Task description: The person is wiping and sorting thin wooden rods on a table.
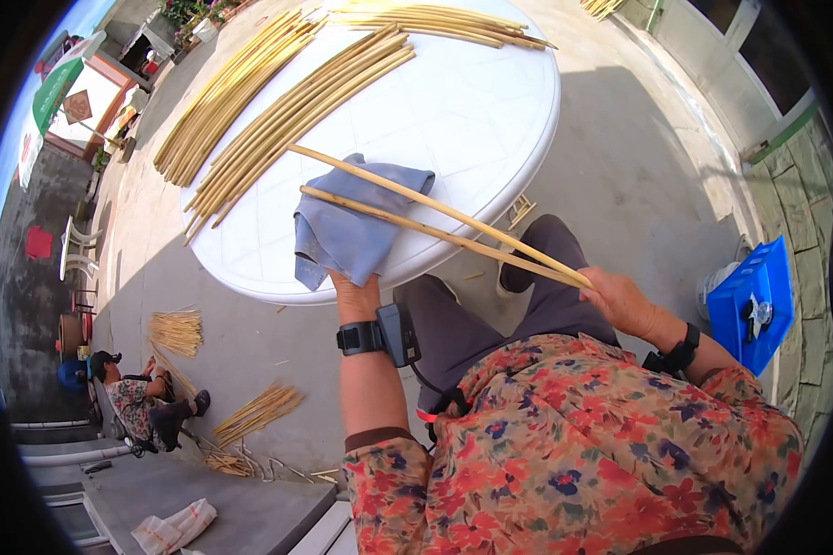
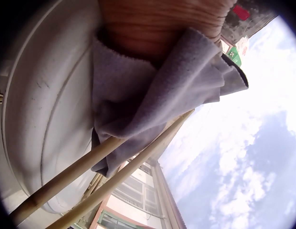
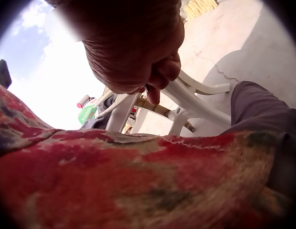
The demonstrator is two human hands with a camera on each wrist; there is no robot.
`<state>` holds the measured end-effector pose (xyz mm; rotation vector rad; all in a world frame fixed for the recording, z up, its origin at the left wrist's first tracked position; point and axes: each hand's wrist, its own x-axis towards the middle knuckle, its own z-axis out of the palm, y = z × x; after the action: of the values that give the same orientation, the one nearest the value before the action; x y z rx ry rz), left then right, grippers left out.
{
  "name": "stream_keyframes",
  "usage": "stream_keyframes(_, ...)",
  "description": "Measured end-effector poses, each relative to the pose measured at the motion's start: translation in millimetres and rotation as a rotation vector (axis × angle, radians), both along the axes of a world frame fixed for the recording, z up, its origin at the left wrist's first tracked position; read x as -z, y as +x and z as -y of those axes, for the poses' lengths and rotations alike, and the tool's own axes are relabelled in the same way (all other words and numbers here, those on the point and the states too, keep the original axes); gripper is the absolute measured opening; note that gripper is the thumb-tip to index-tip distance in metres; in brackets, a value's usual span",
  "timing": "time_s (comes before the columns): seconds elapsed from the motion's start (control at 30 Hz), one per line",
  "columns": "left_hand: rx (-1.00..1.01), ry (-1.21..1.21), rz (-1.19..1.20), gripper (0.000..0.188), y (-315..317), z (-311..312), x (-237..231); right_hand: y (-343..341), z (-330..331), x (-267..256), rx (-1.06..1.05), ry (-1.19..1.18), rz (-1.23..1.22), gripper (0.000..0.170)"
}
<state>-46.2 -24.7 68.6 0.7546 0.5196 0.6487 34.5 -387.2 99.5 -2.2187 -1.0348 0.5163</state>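
A blue-grey cloth (image 1: 347, 236) covers the fingers of my left hand (image 1: 352, 289) at the near edge of the round white table. In the left wrist view the cloth (image 2: 152, 90) folds round that hand (image 2: 162, 28), so I cannot tell how its fingers lie. My right hand (image 1: 620, 301) grips two long, thin yellowish sticks (image 1: 472, 222) by their near ends, over my lap. Their far parts pass across the cloth and spread slightly apart. Curled fingers of the right hand (image 3: 138, 57) show in the right wrist view; the sticks are mostly hidden there.
Several more sticks (image 1: 296, 125) lie in bundles on the white table (image 1: 491, 120). A blue plastic container (image 1: 759, 296) stands at the right. To the left on the ground are loose stick piles (image 1: 259, 412) and a seated person (image 1: 143, 398).
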Motion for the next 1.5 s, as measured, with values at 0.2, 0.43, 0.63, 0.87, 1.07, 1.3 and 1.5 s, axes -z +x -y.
stream_keyframes(0.2, -0.014, -0.026, 0.091, 0.046, 13, -6, 3, -1, -15, -8, -0.049, -0.058, 0.075, 0.024)
stream_keyframes(0.43, 0.1, 0.082, 0.153, 0.043, 35, -4, -23, 2, -49, -16, -0.163, 0.007, 0.064, 0.022)
stream_keyframes(0.63, 0.184, 0.186, 0.154, 0.04, 39, -1, -36, 2, -63, -18, -0.122, 0.037, 0.004, 0.02)
stream_keyframes(0.87, 0.161, 0.154, 0.124, 0.029, 37, 12, -48, 3, -97, -21, -0.099, 0.041, 0.112, 0.017)
stream_keyframes(1.07, 0.213, 0.578, 0.041, 0.023, 40, 3, -34, 8, -135, -17, -0.144, 0.142, 0.355, 0.017)
stream_keyframes(1.3, 0.236, 0.278, 0.162, 0.024, 32, 6, -35, 12, -169, -19, -0.174, 0.098, 0.47, 0.016)
stream_keyframes(1.5, 0.072, 0.253, 0.18, 0.031, 38, 5, -9, 5, -158, -24, -0.201, 0.054, 0.311, 0.016)
